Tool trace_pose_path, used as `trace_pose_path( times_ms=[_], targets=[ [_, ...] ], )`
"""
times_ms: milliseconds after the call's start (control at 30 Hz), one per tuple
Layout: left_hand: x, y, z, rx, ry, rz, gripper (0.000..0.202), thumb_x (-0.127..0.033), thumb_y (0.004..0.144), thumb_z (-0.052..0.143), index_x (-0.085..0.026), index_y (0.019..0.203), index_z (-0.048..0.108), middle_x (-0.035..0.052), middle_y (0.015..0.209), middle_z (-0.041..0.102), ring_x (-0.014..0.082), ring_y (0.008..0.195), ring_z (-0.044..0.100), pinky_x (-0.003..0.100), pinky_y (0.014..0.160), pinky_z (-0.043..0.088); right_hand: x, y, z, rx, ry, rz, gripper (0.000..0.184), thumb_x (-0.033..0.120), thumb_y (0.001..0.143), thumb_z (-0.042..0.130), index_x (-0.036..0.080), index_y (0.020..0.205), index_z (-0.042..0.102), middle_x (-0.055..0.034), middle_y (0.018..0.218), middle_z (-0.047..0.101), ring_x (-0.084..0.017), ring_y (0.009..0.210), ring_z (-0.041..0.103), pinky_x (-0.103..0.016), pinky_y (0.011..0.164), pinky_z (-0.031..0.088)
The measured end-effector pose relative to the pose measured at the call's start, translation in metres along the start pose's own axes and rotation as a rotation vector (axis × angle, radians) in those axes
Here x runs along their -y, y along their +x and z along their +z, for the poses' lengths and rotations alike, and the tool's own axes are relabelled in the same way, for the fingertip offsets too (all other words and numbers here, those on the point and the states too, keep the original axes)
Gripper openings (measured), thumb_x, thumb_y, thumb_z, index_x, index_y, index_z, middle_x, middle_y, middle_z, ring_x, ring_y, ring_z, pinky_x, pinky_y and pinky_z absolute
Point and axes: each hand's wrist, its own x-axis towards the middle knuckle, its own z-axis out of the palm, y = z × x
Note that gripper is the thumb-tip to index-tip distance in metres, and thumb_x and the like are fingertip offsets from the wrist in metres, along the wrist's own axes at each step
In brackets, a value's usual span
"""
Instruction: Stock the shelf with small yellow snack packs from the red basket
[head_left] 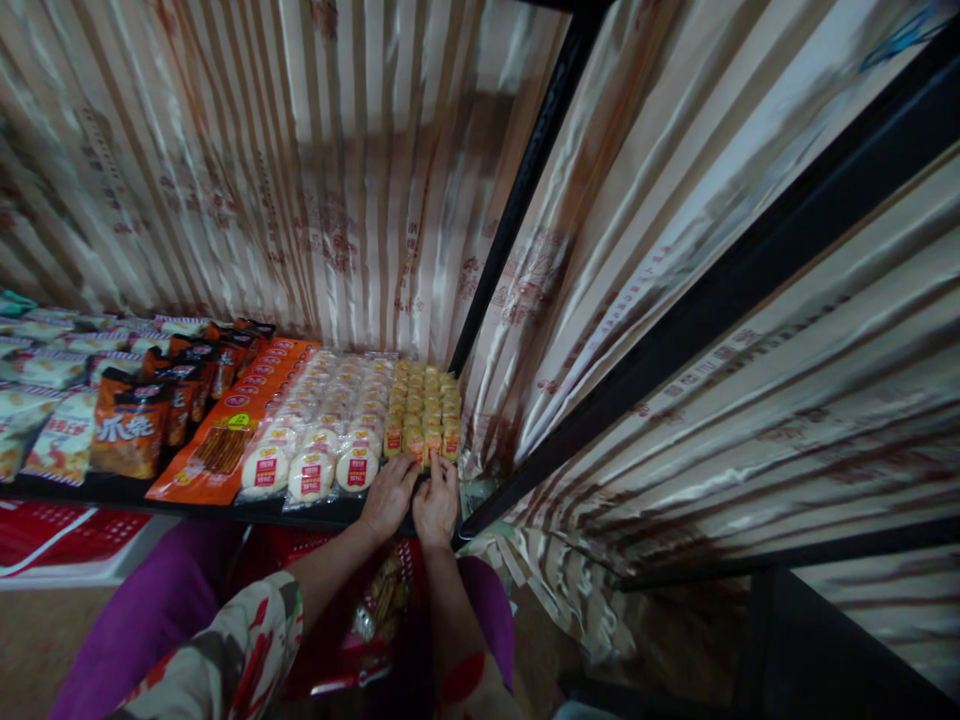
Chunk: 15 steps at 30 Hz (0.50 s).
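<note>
Both hands meet at the front end of the rows of small yellow snack packets (424, 402), at the right end of the shelf. My left hand (388, 494) has its fingers bent and closed at a front packet with an orange-red label. Close beside it, my right hand (437, 508) is closed too, its fingertips on the neighbouring front packet. Left of these lie rows of round white rice crackers (310, 470) in clear wrappers with red labels. An orange flat snack bag (214, 460) borders the crackers. My hands partly hide the frontmost yellow packets.
Orange-brown snack bags (129, 425) and white snack bags (64, 435) fill the shelf's left. A black post (517, 190) and patterned curtains (360, 200) stand behind. Below my arms is a red basket (319, 640) with wrapped packets (386, 600).
</note>
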Motion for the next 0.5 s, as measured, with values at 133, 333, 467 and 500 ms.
trace_pose_path(
  times_ms=[133, 333, 467, 500],
  targets=[
    [0.0001, 0.0, -0.0004, 0.002, 0.028, 0.004, 0.028, -0.015, 0.087, 0.042, -0.017, 0.111, 0.056, 0.0077, 0.118, 0.054, 0.0194, 0.113, 0.045, 0.038, 0.099, 0.039, 0.0027, 0.0, -0.002, -0.005, 0.004, 0.002, 0.058, 0.005, 0.069, 0.036, 0.016, 0.123, 0.052, -0.0096, 0.11, 0.05, -0.018, 0.103, 0.049, -0.032, 0.092, 0.042],
    [-0.0006, -0.0003, -0.002, -0.021, 0.03, 0.022, 0.027, -0.014, 0.087, 0.042, -0.015, 0.109, 0.057, 0.0084, 0.117, 0.054, 0.0194, 0.113, 0.046, 0.037, 0.099, 0.04, 0.0008, -0.002, -0.0003, -0.026, 0.005, 0.011, 0.055, 0.006, 0.07, 0.036, 0.016, 0.121, 0.054, -0.0102, 0.108, 0.05, -0.019, 0.103, 0.048, -0.034, 0.093, 0.041],
    [-0.0016, 0.0002, -0.0029, -0.021, 0.032, 0.023, 0.026, -0.014, 0.087, 0.042, -0.015, 0.108, 0.058, 0.0094, 0.116, 0.055, 0.0197, 0.111, 0.047, 0.037, 0.098, 0.04, -0.0025, -0.002, 0.0033, -0.004, -0.023, 0.018, 0.055, 0.007, 0.071, 0.036, 0.015, 0.122, 0.053, -0.0106, 0.104, 0.051, -0.021, 0.102, 0.047, -0.034, 0.092, 0.041],
    [-0.0017, 0.0003, -0.0029, -0.019, 0.034, 0.023, 0.026, -0.014, 0.087, 0.042, -0.014, 0.108, 0.058, 0.0096, 0.116, 0.055, 0.0197, 0.111, 0.047, 0.037, 0.098, 0.04, -0.003, -0.0018, 0.0039, 0.001, -0.025, 0.015, 0.055, 0.006, 0.071, 0.036, 0.015, 0.123, 0.052, -0.0105, 0.104, 0.051, -0.021, 0.102, 0.047, -0.034, 0.092, 0.041]
  ],
)
